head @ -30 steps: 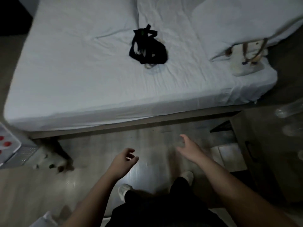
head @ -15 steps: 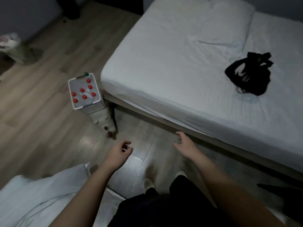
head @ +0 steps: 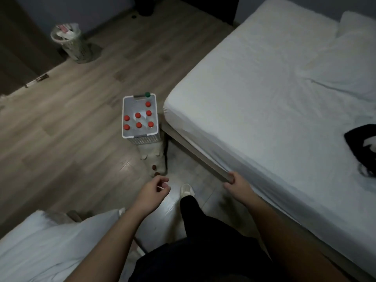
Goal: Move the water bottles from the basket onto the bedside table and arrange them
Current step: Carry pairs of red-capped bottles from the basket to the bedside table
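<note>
A white mesh basket [head: 140, 139] stands on the wooden floor by the bed's corner. Inside it stand several clear water bottles with red caps [head: 138, 125], and one green cap [head: 147, 94] shows at its far rim. My left hand [head: 153, 193] hangs empty with the fingers loosely curled, a little nearer than the basket. My right hand [head: 237, 183] is empty too, fingers apart, close to the bed's edge. The bedside table is out of view.
A bed with a white sheet [head: 264, 98] fills the right, with a black object [head: 362, 147] lying on it. White bedding [head: 50, 245] lies at the lower left. A lined waste bin [head: 72, 44] stands at the far left. A pale bag [head: 154, 157] leans against the basket.
My view has swung left from the bed and bedside table to the floor, bringing the basket towards the centre. Both hands stay empty and have come closer to the basket.
</note>
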Action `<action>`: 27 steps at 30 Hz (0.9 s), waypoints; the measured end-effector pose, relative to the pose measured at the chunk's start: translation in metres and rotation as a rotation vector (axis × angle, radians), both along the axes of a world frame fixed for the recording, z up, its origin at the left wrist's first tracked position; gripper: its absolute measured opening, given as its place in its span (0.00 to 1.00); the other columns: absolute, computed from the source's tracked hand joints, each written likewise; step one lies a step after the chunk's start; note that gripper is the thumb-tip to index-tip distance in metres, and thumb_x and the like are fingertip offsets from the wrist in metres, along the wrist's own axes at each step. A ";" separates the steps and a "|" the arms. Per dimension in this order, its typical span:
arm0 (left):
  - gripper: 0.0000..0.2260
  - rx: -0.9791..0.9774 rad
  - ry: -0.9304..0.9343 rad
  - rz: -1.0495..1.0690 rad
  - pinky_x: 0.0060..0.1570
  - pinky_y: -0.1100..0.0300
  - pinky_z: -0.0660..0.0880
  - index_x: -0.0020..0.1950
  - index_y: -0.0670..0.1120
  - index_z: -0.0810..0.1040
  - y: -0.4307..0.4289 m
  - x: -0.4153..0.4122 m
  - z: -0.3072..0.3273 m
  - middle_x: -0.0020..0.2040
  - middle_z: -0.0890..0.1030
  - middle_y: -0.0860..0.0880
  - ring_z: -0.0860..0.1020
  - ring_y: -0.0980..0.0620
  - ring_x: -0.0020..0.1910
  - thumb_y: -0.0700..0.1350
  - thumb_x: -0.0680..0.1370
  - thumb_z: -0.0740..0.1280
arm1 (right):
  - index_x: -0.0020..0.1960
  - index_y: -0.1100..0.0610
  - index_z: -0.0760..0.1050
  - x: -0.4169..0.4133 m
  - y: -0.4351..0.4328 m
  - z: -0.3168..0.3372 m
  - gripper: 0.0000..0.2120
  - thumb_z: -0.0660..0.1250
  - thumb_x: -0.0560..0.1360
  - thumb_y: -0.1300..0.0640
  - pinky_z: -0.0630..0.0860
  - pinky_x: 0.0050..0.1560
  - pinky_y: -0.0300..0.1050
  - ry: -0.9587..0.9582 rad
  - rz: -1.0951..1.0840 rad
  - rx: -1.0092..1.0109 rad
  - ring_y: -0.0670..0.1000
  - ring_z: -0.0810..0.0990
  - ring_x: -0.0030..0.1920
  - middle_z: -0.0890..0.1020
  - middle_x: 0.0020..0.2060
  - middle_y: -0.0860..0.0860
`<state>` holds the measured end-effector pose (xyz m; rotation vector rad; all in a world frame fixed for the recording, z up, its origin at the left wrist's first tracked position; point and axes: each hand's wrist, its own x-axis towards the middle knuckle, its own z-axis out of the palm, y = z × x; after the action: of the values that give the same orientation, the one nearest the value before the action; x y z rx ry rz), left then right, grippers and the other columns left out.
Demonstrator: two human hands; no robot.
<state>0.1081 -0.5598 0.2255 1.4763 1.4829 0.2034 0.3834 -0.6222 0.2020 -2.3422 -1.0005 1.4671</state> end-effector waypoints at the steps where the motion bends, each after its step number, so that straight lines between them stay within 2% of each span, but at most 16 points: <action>1: 0.07 0.000 0.013 0.022 0.41 0.65 0.71 0.51 0.49 0.76 0.018 -0.002 -0.001 0.40 0.78 0.54 0.76 0.54 0.38 0.40 0.75 0.67 | 0.73 0.57 0.60 0.002 0.024 -0.001 0.27 0.63 0.77 0.55 0.68 0.58 0.45 0.013 0.011 -0.013 0.56 0.73 0.62 0.72 0.65 0.59; 4: 0.07 -0.015 0.057 0.072 0.43 0.62 0.72 0.49 0.49 0.76 0.068 -0.012 0.000 0.41 0.78 0.51 0.76 0.53 0.39 0.39 0.75 0.67 | 0.73 0.56 0.61 -0.003 0.098 0.007 0.26 0.64 0.77 0.53 0.72 0.61 0.51 -0.002 0.085 -0.038 0.56 0.76 0.57 0.75 0.62 0.59; 6: 0.07 -0.014 0.082 0.126 0.45 0.61 0.72 0.51 0.47 0.78 0.099 -0.022 -0.004 0.43 0.79 0.50 0.76 0.53 0.39 0.38 0.75 0.67 | 0.72 0.56 0.62 -0.011 0.148 0.011 0.26 0.65 0.76 0.53 0.72 0.61 0.49 -0.020 0.156 -0.003 0.56 0.76 0.59 0.75 0.62 0.58; 8: 0.09 -0.003 0.114 0.213 0.48 0.59 0.73 0.54 0.41 0.79 0.124 -0.035 -0.013 0.45 0.80 0.47 0.77 0.50 0.41 0.38 0.75 0.67 | 0.72 0.55 0.63 -0.021 0.192 0.014 0.26 0.65 0.76 0.54 0.72 0.60 0.47 -0.012 0.233 0.028 0.55 0.75 0.59 0.74 0.62 0.56; 13: 0.10 -0.097 0.172 0.369 0.42 0.60 0.70 0.56 0.38 0.77 0.171 -0.062 -0.032 0.43 0.78 0.44 0.75 0.48 0.39 0.37 0.75 0.67 | 0.72 0.57 0.61 -0.054 0.280 0.011 0.26 0.64 0.76 0.54 0.69 0.61 0.48 -0.016 0.492 0.072 0.58 0.73 0.64 0.72 0.66 0.58; 19: 0.18 -0.165 0.214 0.328 0.47 0.58 0.71 0.64 0.42 0.71 0.254 -0.089 -0.071 0.53 0.78 0.42 0.77 0.47 0.43 0.42 0.75 0.68 | 0.70 0.58 0.64 -0.102 0.353 -0.032 0.26 0.65 0.75 0.52 0.71 0.60 0.48 -0.053 0.638 0.019 0.59 0.75 0.61 0.75 0.62 0.59; 21: 0.21 -0.192 0.247 0.290 0.51 0.56 0.73 0.66 0.43 0.70 0.288 -0.098 -0.087 0.56 0.78 0.42 0.78 0.45 0.47 0.44 0.75 0.68 | 0.71 0.57 0.63 -0.120 0.375 -0.047 0.26 0.65 0.76 0.52 0.72 0.60 0.49 -0.052 0.652 -0.010 0.58 0.75 0.61 0.75 0.61 0.57; 24: 0.24 -0.245 0.301 0.195 0.50 0.57 0.72 0.68 0.44 0.68 0.338 -0.113 -0.109 0.56 0.78 0.43 0.77 0.46 0.50 0.47 0.75 0.68 | 0.71 0.56 0.63 -0.153 0.411 -0.069 0.25 0.63 0.77 0.51 0.73 0.60 0.51 -0.026 0.630 -0.009 0.58 0.76 0.61 0.76 0.62 0.57; 27: 0.22 -0.220 0.343 0.053 0.49 0.58 0.69 0.67 0.43 0.69 0.387 -0.125 -0.132 0.57 0.78 0.42 0.77 0.45 0.52 0.44 0.75 0.68 | 0.68 0.55 0.65 -0.189 0.449 -0.098 0.22 0.62 0.77 0.50 0.73 0.62 0.54 0.031 0.549 0.005 0.58 0.76 0.61 0.77 0.62 0.55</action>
<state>-0.0165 -0.1731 0.0938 1.3389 1.7568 -0.1864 0.1945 -0.1735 0.1038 -2.1255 -1.7308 1.6554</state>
